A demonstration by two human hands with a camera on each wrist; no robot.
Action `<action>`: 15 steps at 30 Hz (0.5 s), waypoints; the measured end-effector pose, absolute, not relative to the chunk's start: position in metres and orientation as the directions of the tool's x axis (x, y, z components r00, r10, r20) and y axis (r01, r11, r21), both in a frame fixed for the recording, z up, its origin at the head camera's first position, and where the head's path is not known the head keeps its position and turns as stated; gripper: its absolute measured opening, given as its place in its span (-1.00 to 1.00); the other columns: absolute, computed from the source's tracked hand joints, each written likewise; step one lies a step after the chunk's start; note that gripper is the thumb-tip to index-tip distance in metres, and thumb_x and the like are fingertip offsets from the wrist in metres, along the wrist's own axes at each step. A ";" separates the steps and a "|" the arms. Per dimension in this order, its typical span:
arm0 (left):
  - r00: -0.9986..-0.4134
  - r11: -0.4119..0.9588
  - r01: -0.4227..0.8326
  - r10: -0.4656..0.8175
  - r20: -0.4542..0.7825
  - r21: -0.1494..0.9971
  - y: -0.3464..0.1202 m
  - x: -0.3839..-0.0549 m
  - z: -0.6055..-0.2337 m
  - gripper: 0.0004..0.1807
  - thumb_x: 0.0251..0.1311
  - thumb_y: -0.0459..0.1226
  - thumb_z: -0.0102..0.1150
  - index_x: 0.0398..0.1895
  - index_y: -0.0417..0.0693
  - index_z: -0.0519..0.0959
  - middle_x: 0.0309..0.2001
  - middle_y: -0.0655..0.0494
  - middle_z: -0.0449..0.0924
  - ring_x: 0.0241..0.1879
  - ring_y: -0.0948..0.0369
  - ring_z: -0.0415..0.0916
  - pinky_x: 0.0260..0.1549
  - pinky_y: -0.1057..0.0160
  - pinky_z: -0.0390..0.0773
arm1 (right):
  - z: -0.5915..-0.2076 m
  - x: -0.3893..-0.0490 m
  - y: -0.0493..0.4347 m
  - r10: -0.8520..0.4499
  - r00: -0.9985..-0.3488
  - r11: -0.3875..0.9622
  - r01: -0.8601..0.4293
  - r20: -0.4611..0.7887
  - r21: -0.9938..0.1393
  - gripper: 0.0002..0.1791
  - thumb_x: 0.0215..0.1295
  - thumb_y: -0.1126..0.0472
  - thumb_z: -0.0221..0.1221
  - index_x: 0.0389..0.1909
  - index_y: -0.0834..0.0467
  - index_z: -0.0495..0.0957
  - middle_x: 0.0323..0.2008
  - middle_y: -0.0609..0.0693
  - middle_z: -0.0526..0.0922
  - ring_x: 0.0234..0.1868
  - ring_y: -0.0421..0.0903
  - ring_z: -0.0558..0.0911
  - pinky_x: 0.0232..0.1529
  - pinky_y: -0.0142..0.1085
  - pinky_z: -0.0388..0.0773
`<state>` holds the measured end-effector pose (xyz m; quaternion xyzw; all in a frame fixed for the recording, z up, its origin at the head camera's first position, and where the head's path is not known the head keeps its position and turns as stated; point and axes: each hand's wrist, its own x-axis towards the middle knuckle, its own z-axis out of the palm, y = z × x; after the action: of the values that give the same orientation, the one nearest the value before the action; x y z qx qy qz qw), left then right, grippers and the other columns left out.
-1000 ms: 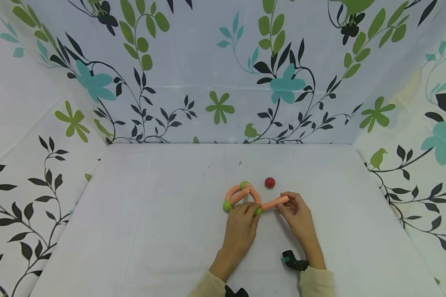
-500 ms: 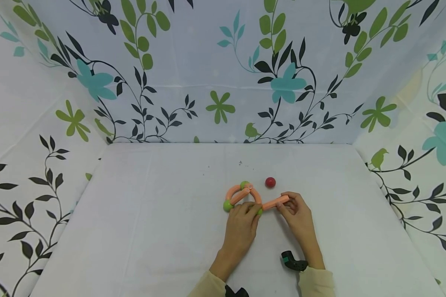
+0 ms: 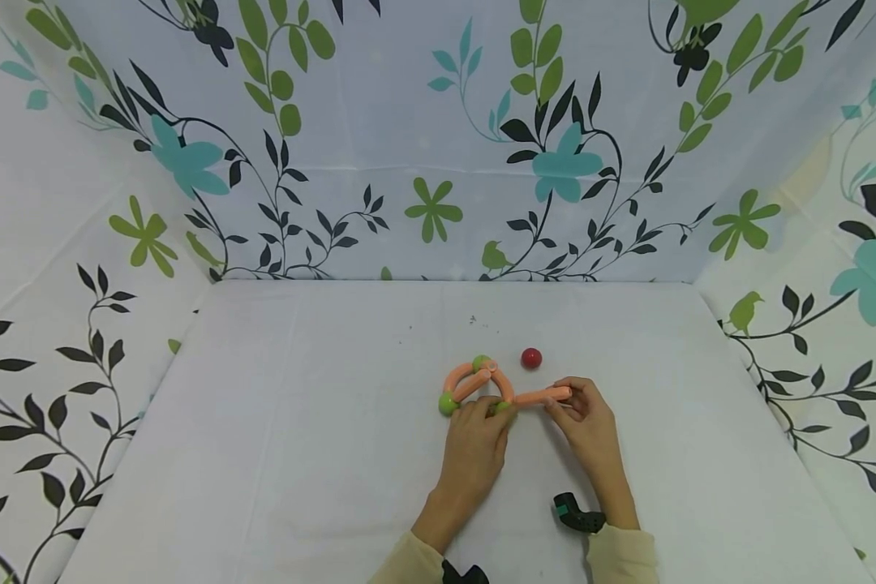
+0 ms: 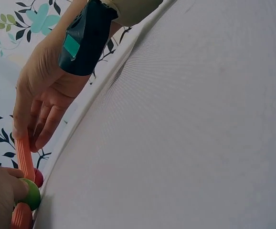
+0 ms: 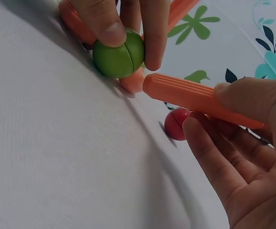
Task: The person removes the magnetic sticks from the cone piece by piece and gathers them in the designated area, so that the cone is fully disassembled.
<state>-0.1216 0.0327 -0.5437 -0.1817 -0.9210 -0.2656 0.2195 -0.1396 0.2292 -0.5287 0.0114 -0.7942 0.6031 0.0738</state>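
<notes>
My left hand (image 3: 473,444) pinches a green ball (image 5: 114,61) with a seam round it, at the near corner of a joined frame of orange sticks (image 3: 471,387) and green balls. Between the thumb and fingers of my right hand (image 3: 587,426) is a ridged orange stick (image 5: 190,97), its free end pointing at that green ball. In the right wrist view the stick's tip lies very close to the ball; whether they touch I cannot tell. Another green ball (image 3: 448,404) forms the frame's left corner, and a third (image 3: 481,362) sits at its far side.
A red ball (image 3: 530,358) lies just beyond the held stick, apart from the frame. The white-covered table (image 3: 321,454) stretches around the hands. A patterned cloth (image 3: 365,146) hangs behind it and at both sides. Dark wrist devices (image 3: 578,515) sit on both arms.
The held stick has tilted to lie more level in the head view. My left fingers and the green ball in them have shifted slightly. The red ball stays put.
</notes>
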 end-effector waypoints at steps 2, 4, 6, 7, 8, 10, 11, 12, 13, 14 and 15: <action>-0.840 0.790 0.452 0.219 0.497 0.414 0.032 -0.121 -0.543 -0.66 0.30 -0.25 0.40 0.12 0.26 0.75 0.01 0.19 0.69 -0.01 0.20 0.64 -0.07 0.20 0.52 | -0.529 -0.140 0.231 0.078 -0.988 0.270 -0.105 0.130 -0.957 -0.54 0.38 0.28 0.34 0.19 0.34 0.45 0.10 0.32 0.64 -0.02 -0.45 0.66 -0.03 -0.57 0.64; -0.839 0.786 0.454 0.220 0.497 0.419 0.032 -0.121 -0.542 -0.65 0.31 -0.25 0.40 0.13 0.27 0.75 0.01 0.19 0.69 0.00 0.20 0.64 -0.07 0.20 0.51 | -0.530 -0.140 0.233 0.083 -0.988 0.269 -0.103 0.130 -0.958 -0.54 0.38 0.26 0.35 0.20 0.34 0.45 0.11 0.31 0.63 0.01 -0.46 0.65 0.00 -0.58 0.62; -0.839 0.787 0.455 0.221 0.498 0.416 0.032 -0.121 -0.542 -0.66 0.30 -0.25 0.40 0.12 0.26 0.75 0.02 0.19 0.69 -0.01 0.19 0.64 -0.07 0.20 0.51 | -0.529 -0.140 0.234 0.090 -0.988 0.263 -0.100 0.128 -0.960 -0.54 0.38 0.26 0.35 0.19 0.34 0.46 0.10 0.30 0.63 0.04 -0.47 0.64 0.02 -0.60 0.60; -0.838 0.786 0.456 0.222 0.498 0.417 0.032 -0.121 -0.541 -0.68 0.31 -0.24 0.40 0.11 0.24 0.76 0.02 0.19 0.69 0.00 0.20 0.64 -0.07 0.21 0.51 | -0.529 -0.141 0.234 0.094 -0.987 0.258 -0.099 0.127 -0.961 -0.54 0.38 0.26 0.35 0.19 0.34 0.45 0.10 0.29 0.63 0.04 -0.47 0.64 0.03 -0.61 0.59; -0.838 0.786 0.456 0.222 0.499 0.417 0.032 -0.121 -0.541 -0.69 0.31 -0.24 0.40 0.09 0.23 0.76 0.02 0.19 0.69 0.00 0.20 0.64 -0.08 0.21 0.51 | -0.528 -0.142 0.235 0.101 -0.987 0.250 -0.095 0.123 -0.964 -0.54 0.38 0.27 0.34 0.19 0.34 0.45 0.10 0.29 0.63 0.05 -0.48 0.64 0.03 -0.62 0.58; -0.838 0.789 0.454 0.222 0.498 0.414 0.031 -0.121 -0.540 -0.72 0.31 -0.24 0.39 0.06 0.22 0.77 0.02 0.19 0.69 -0.01 0.19 0.64 -0.09 0.21 0.51 | -0.527 -0.143 0.236 0.119 -0.986 0.235 -0.086 0.117 -0.968 -0.54 0.38 0.29 0.34 0.19 0.35 0.45 0.12 0.29 0.62 0.05 -0.49 0.64 0.04 -0.63 0.57; -0.839 0.789 0.454 0.222 0.497 0.414 0.031 -0.121 -0.540 -0.72 0.31 -0.24 0.39 0.05 0.22 0.77 0.02 0.19 0.70 -0.02 0.19 0.64 -0.09 0.21 0.50 | -0.526 -0.143 0.237 0.124 -0.986 0.226 -0.081 0.111 -0.971 -0.54 0.38 0.30 0.33 0.20 0.36 0.45 0.12 0.28 0.61 0.05 -0.49 0.64 0.04 -0.63 0.57; -0.839 0.788 0.454 0.221 0.497 0.416 0.031 -0.121 -0.540 -0.72 0.31 -0.25 0.39 0.05 0.22 0.77 0.02 0.19 0.70 -0.03 0.19 0.64 -0.09 0.21 0.51 | -0.526 -0.144 0.238 0.132 -0.986 0.223 -0.074 0.105 -0.972 -0.54 0.38 0.30 0.33 0.21 0.36 0.44 0.13 0.27 0.61 0.05 -0.49 0.64 0.04 -0.63 0.57; -0.839 0.787 0.454 0.220 0.497 0.419 0.031 -0.121 -0.540 -0.72 0.31 -0.25 0.39 0.05 0.22 0.77 0.01 0.19 0.70 -0.03 0.19 0.64 -0.09 0.21 0.51 | -0.526 -0.145 0.239 0.138 -0.985 0.224 -0.067 0.100 -0.972 -0.53 0.39 0.31 0.33 0.21 0.37 0.44 0.14 0.26 0.60 0.05 -0.48 0.64 0.05 -0.63 0.57; -0.840 0.786 0.453 0.219 0.497 0.420 0.031 -0.121 -0.541 -0.72 0.30 -0.25 0.39 0.05 0.22 0.77 0.01 0.19 0.70 -0.03 0.19 0.64 -0.09 0.21 0.51 | -0.526 -0.145 0.241 0.144 -0.985 0.226 -0.058 0.092 -0.972 -0.53 0.39 0.31 0.32 0.22 0.37 0.43 0.15 0.26 0.60 0.06 -0.47 0.64 0.05 -0.62 0.58; -0.839 0.786 0.453 0.218 0.498 0.421 0.031 -0.120 -0.541 -0.72 0.30 -0.25 0.40 0.05 0.22 0.77 0.01 0.19 0.70 -0.04 0.19 0.64 -0.09 0.20 0.51 | -0.525 -0.146 0.242 0.151 -0.985 0.237 -0.049 0.087 -0.970 -0.53 0.40 0.31 0.32 0.22 0.37 0.42 0.15 0.24 0.60 0.08 -0.45 0.64 0.05 -0.62 0.58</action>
<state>-0.1205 0.0309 -0.5412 -0.1824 -0.9197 -0.2716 0.2168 -0.1460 0.2422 -0.5252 -0.0325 -0.7821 0.6170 0.0812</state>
